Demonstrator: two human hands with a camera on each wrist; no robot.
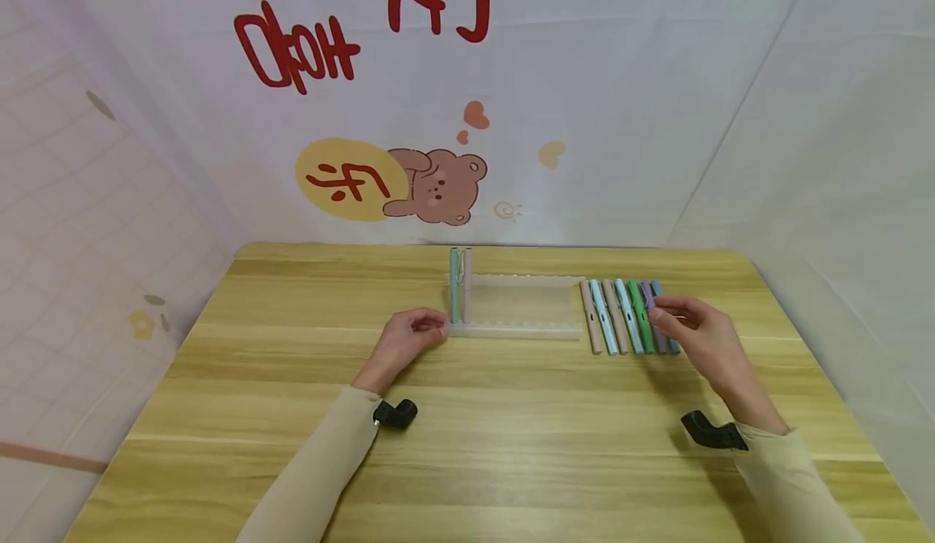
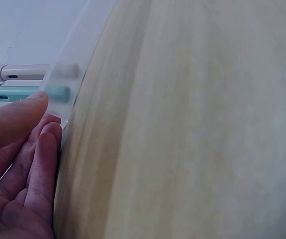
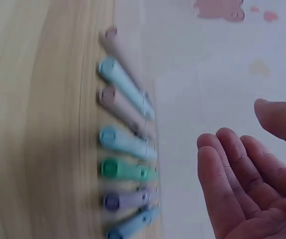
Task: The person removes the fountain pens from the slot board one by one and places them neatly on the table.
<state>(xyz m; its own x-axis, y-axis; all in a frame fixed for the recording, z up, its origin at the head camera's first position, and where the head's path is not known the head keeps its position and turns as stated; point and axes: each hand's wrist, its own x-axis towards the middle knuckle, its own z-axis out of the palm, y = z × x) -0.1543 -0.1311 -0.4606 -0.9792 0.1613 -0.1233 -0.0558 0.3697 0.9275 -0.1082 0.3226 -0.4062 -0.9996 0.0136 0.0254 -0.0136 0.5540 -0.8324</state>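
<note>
A clear plastic pen rack [image 1: 514,333] lies on the table, with a teal pen [image 1: 454,287] and a pale pink pen [image 1: 468,287] side by side at its left end. My left hand [image 1: 409,338] holds the rack's near left corner, thumb [image 2: 21,117] and fingertips close round it. To the right of the rack lies a row of pens: beige, light blue, a green pen [image 3: 125,169], a purple pen [image 3: 128,199] and a blue pen [image 3: 133,224] at the right end. Over that end hovers my right hand [image 1: 704,340], fingers apart from the thumb and holding nothing.
The wooden table [image 1: 511,437] runs back to a white cloth wall [image 1: 621,105] printed with a bear and red characters. Similar cloth hangs at both sides. A black wrist mount [image 1: 398,415] sits on the left sleeve, another mount [image 1: 712,432] on the right.
</note>
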